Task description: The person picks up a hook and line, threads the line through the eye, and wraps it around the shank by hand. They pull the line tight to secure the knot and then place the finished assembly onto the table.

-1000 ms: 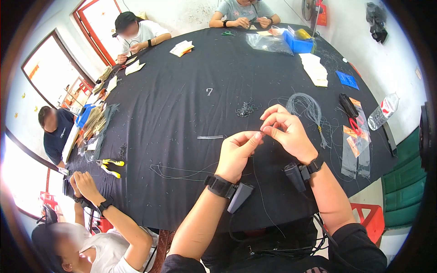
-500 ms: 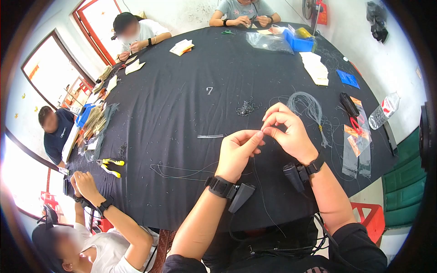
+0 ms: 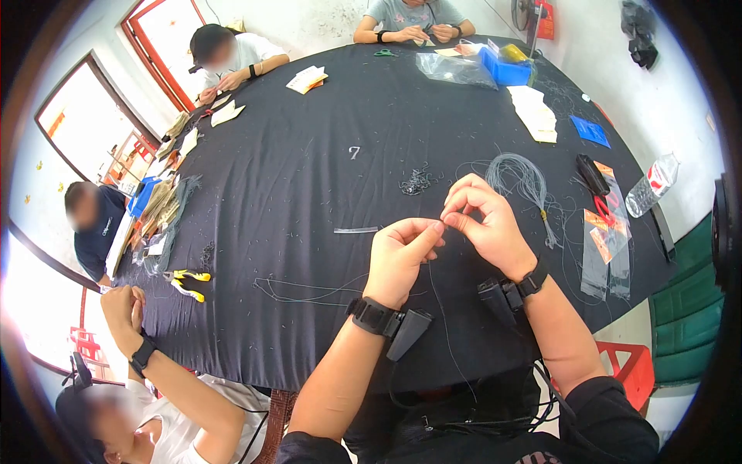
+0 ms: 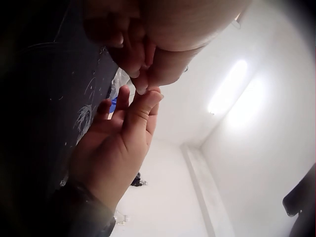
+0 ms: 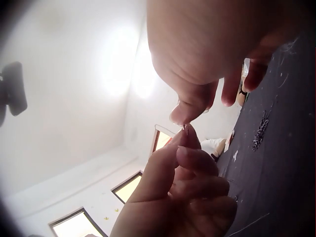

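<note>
My left hand (image 3: 400, 259) and right hand (image 3: 491, 228) meet fingertip to fingertip over the black-covered table. Thumb and forefinger of the left hand pinch a thin fishing line (image 3: 446, 329), whose strand hangs down toward the table's near edge. The right hand pinches with thumb and forefinger at the same spot, other fingers loosely bent. In the right wrist view a tiny dark tip (image 5: 184, 127) shows between the touching fingertips; I cannot tell what it is. Just beyond the hands lies a small pile of dark hooks (image 3: 417, 181), and past the right hand a hank of grey line (image 3: 519, 182).
Loose line (image 3: 309, 284) and a short clear strip (image 3: 355, 230) lie left of the hands. Yellow-handled pliers (image 3: 189, 284) are further left. At right are red-handled scissors (image 3: 603, 212), plastic packets (image 3: 595, 267) and a water bottle (image 3: 653, 185). Other people sit around the table.
My hands stay together at nearly the same spot, with only slight finger movement. The person at lower left has raised an arm and shifted their hands.
</note>
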Demonstrator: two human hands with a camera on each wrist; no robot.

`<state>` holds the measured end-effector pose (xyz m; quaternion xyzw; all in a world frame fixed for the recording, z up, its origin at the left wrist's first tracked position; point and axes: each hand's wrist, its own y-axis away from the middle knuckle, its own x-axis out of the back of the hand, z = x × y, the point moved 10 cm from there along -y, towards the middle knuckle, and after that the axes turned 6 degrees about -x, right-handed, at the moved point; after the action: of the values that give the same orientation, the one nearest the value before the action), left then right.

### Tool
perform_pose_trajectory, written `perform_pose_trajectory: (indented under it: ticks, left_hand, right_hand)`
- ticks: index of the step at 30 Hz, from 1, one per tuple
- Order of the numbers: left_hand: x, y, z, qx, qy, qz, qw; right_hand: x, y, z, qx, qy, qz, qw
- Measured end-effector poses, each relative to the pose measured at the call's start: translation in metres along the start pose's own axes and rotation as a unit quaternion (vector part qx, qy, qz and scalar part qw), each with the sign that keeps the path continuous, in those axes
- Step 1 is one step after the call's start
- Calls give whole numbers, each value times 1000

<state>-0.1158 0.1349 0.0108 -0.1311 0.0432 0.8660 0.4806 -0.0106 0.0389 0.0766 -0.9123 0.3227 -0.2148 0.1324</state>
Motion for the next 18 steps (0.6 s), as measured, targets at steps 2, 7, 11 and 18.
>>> perform_pose_trajectory:
  ticks: [2, 7, 11, 18]
  left_hand:
    - [4, 0, 5, -17, -1, 22, 1000]
    - [18, -3, 21, -68, 51, 68, 994]
    - [29, -3, 29, -85, 94, 80, 989]
    - [43, -3, 35, -95, 140, 101, 980]
  right_hand:
    - [0, 0, 1, -6, -31, 3, 999]
    - [-8, 1, 1, -47, -18, -24, 998]
    - [-44, 13, -26, 88, 65, -154, 982]
    - [-78, 34, -41, 156, 109, -228, 955]
